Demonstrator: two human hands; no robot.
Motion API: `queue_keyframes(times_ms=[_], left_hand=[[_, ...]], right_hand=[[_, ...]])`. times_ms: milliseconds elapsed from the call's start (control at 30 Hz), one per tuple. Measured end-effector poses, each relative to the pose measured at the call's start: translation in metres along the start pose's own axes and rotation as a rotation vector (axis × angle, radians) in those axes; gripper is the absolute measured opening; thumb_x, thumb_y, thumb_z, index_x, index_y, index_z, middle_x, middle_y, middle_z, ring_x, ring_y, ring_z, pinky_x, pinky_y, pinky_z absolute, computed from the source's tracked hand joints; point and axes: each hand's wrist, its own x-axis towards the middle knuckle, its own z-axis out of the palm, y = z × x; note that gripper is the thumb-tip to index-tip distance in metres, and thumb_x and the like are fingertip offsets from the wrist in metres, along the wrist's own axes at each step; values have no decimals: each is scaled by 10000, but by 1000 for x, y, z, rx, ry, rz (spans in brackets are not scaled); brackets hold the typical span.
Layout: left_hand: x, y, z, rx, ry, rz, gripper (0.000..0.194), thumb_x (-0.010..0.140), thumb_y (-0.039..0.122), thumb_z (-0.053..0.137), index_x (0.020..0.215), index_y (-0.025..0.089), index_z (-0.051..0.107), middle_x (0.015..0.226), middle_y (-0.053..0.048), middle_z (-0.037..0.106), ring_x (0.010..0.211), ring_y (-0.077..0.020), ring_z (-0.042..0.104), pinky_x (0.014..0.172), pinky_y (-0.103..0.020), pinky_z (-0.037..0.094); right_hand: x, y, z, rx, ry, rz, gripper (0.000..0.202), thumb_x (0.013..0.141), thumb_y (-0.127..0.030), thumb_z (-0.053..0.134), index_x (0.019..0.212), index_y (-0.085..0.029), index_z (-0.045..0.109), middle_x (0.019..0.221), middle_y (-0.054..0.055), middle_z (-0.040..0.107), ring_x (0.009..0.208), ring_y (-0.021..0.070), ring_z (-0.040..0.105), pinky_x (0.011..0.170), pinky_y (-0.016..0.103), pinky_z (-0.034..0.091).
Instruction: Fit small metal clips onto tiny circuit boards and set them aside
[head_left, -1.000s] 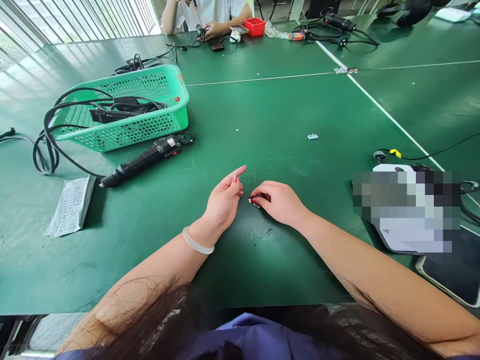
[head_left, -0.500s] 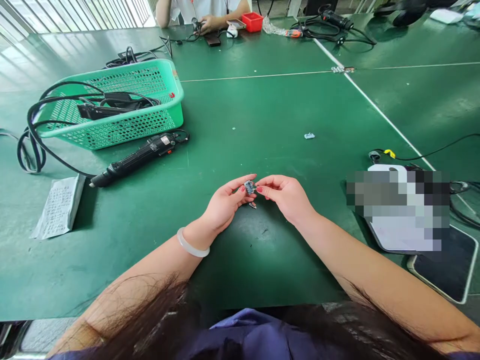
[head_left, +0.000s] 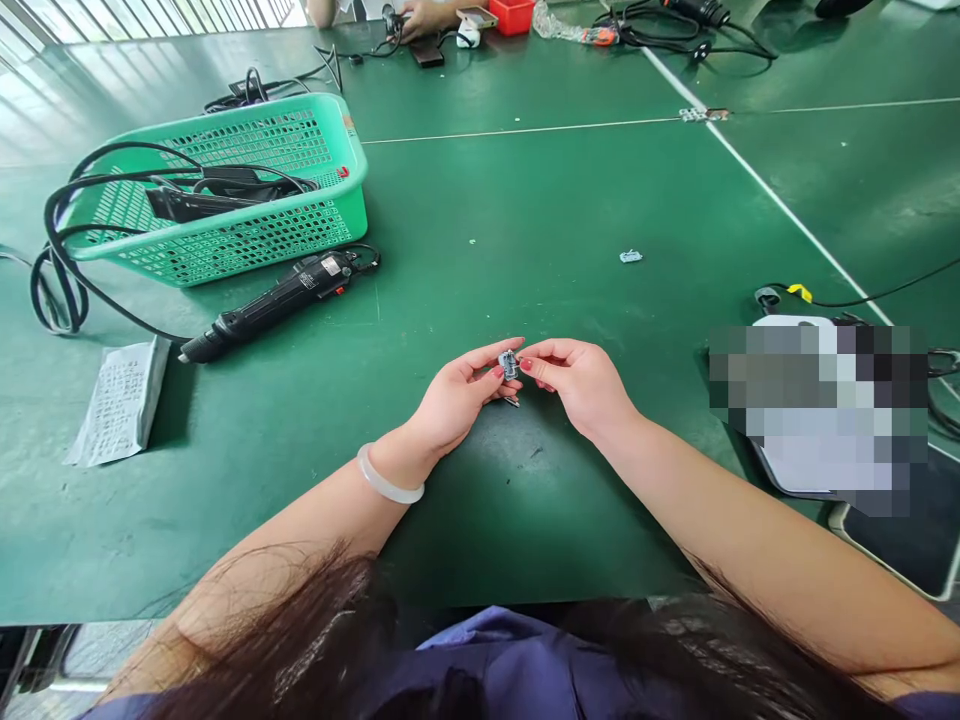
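Between the thumb and fingers of my left hand (head_left: 456,405) is a small grey part (head_left: 508,364) with a detailed, moulded-looking face; its exact kind is too small to tell. My right hand (head_left: 585,385) is closed in a pinch at the right edge of that part. Whatever lies between the right fingertips is too small to make out. Just below the left fingers a tiny shiny piece (head_left: 512,401) shows, partly hidden by them. Farther off to the right, a similar-looking light grey piece (head_left: 631,256) lies on the green table (head_left: 465,290).
A green basket (head_left: 247,245) with black cables and devices stands at the left. A black electric screwdriver (head_left: 277,305) and written paper (head_left: 120,405) lie before it. At the right is a blurred-out stack (head_left: 817,410) over a dark tablet (head_left: 900,530). A co-worker's hand (head_left: 427,18) is across the table.
The view has tipped downward slightly, so things at the back sit higher in the picture. Both hands keep the same hold at the grey part, with small finger shifts.
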Motion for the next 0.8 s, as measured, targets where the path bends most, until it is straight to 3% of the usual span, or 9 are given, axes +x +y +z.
queue_keyframes(times_ms=[500,800], left_hand=[[0,1,-1,22,-9,-13,324,829,160,730,1151,183,764,951,-44,752,764,-97,653,873,-327,541],[0,1,0,5,0,-18,310,832,141,728,1135,187,770,932,-28,752,746,-81,659,856,-306,548]], right_hand=[[-3,0,1,-19,27,-9,302,531,-438,881,682,-208,758,641,4,675,562,105,454,594,310,398],[-3,5,1,-118,31,-82,284,633,-457,829,734,-200,764,626,8,649,575,121,473,593,318,385]])
